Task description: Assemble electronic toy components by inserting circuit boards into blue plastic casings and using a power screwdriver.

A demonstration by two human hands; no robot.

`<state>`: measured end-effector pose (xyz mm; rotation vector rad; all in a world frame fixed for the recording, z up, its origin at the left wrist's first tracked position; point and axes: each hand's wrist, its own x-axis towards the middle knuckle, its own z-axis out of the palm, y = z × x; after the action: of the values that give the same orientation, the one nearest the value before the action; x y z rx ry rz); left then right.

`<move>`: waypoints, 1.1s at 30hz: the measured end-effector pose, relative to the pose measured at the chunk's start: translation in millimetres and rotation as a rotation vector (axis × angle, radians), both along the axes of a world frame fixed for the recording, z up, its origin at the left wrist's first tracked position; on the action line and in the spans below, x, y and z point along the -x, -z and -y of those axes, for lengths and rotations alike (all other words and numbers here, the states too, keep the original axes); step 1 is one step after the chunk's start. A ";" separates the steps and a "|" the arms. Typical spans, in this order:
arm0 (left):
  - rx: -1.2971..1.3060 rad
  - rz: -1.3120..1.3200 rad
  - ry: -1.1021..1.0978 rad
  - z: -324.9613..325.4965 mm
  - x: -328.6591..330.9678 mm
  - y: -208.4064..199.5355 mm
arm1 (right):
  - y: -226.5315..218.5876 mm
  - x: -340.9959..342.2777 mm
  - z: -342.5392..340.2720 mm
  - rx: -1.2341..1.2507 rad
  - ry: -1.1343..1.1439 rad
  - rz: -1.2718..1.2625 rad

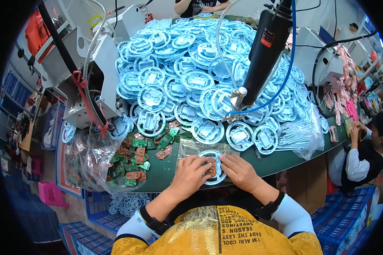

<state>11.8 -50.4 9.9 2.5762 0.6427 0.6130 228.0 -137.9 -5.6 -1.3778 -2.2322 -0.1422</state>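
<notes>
At the near edge of the green table, a round light-blue plastic housing (218, 175) lies between my hands, its open inner side up. A small brown circuit board (211, 163) sits in its middle. My left hand (189, 175) is closed at the left side, fingertips pressed on the board. My right hand (241, 171) pinches the right rim of the housing, thumb and forefinger by its upper right edge. Under the housing, a clear plastic sheet (189, 147) covers part of the table. The fingers partly hide both board and housing.
A big heap of blue housings (174, 72) fills the table beyond. Green and brown circuit boards (134, 159) are scattered left, beside a clear bag (87, 165). A black screwdriver tool (264, 55) hangs at right. Blue crates (102, 212) stand below; a co-worker (366, 153) sits right.
</notes>
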 end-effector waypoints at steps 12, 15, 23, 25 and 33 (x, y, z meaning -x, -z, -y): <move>0.090 -0.076 0.033 -13.6 -0.7 -9.4 | 3.8 -1.6 -7.2 -0.017 0.018 -0.011; 0.060 -0.059 -0.016 -4.5 -1.9 -9.1 | 4.5 -0.7 -5.1 -0.020 0.013 -0.024; 0.125 -0.116 0.012 -10.7 -5.7 -14.7 | 0.7 -4.3 0.0 -0.010 0.005 -0.044; 0.124 -0.142 0.018 -11.2 -2.5 -19.4 | -2.5 -2.0 2.0 -0.006 0.013 -0.048; -0.005 -0.086 0.047 -9.4 -17.1 -19.1 | 7.5 -141.8 73.5 -0.029 0.890 0.324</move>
<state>28.9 -41.1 29.0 2.6263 0.6070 0.4909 369.8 -211.4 -13.1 -2.3636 -1.6513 -0.7358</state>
